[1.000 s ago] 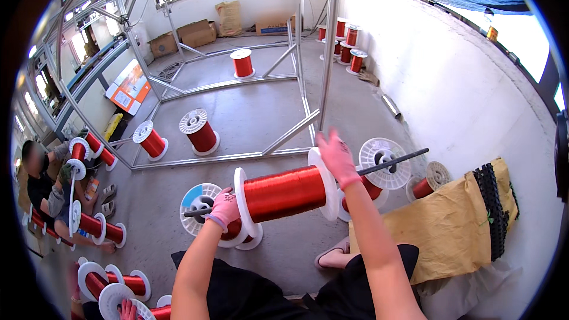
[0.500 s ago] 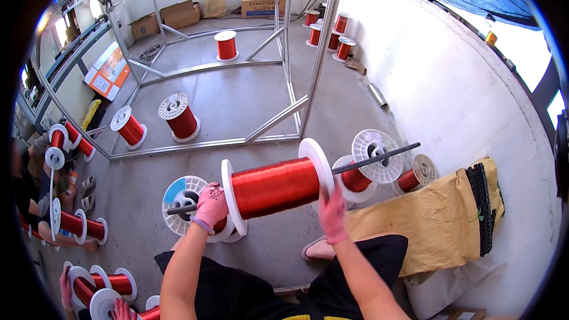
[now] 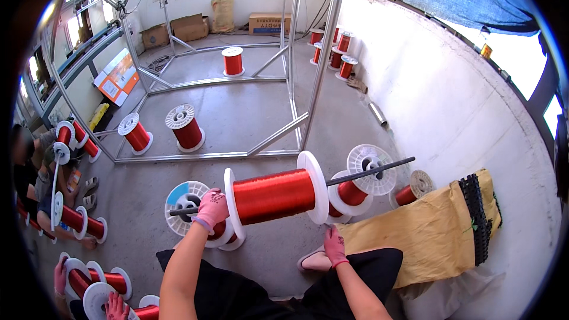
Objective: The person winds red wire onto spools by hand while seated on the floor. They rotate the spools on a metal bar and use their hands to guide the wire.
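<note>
A large spool of red wire (image 3: 274, 197) with white flanges lies sideways on a dark rod (image 3: 373, 170). The rod spans a standing spool with a blue patch (image 3: 185, 192) on the left and a standing white-topped spool (image 3: 372, 167) on the right. My left hand (image 3: 213, 206), in a pink glove, is closed around the rod right beside the left flange. My right hand (image 3: 336, 246), also gloved in pink, is below the right flange and apart from it. Its fingers are curled; whether they hold anything is hidden.
A metal frame (image 3: 237, 155) stands ahead, with several red spools in and around it. A yellow-brown sack (image 3: 409, 231) and a smaller spool (image 3: 422, 185) lie at right by the white wall. At lower left, another person's pink-gloved hand (image 3: 117, 307) touches a spool.
My right hand has come away from the right flange and moved down toward me, its fingers curling in. The left hand stays by the left flange. The view has tilted up slightly.
</note>
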{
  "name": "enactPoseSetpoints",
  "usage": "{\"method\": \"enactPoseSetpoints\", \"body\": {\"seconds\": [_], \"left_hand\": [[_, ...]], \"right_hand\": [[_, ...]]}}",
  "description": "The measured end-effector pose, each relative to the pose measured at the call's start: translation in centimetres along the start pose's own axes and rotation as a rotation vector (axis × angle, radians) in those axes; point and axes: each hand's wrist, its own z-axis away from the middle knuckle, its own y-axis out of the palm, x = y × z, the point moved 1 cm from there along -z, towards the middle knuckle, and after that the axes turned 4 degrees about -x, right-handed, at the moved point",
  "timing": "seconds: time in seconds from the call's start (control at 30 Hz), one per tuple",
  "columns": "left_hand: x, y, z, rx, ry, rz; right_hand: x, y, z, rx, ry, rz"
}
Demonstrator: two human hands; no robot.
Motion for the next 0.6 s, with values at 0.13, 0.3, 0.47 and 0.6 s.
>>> {"method": "enactPoseSetpoints", "body": {"seconds": [0.13,0.3,0.47,0.6], "left_hand": [[-0.2,-1.8,-0.2,0.040,0.019,0.003],[-0.5,-2.6,-0.4,0.160,-0.011,-0.013],[-0.3,-1.3,-0.1,-0.014,0.003,-0.010],[0.0,-0.1,-0.1,-0.031,0.005,0.015]], "right_hand": [[-0.8,1.5,2.0,0.042,0.114,-0.076],[-0.6,1.6,2.0,0.018,0.158,-0.081],[1.2,-1.0,0.2,-0.028,0.168,-0.136],[5.6,-4.6,-3.3,-0.251,0.095,-0.810]]}}
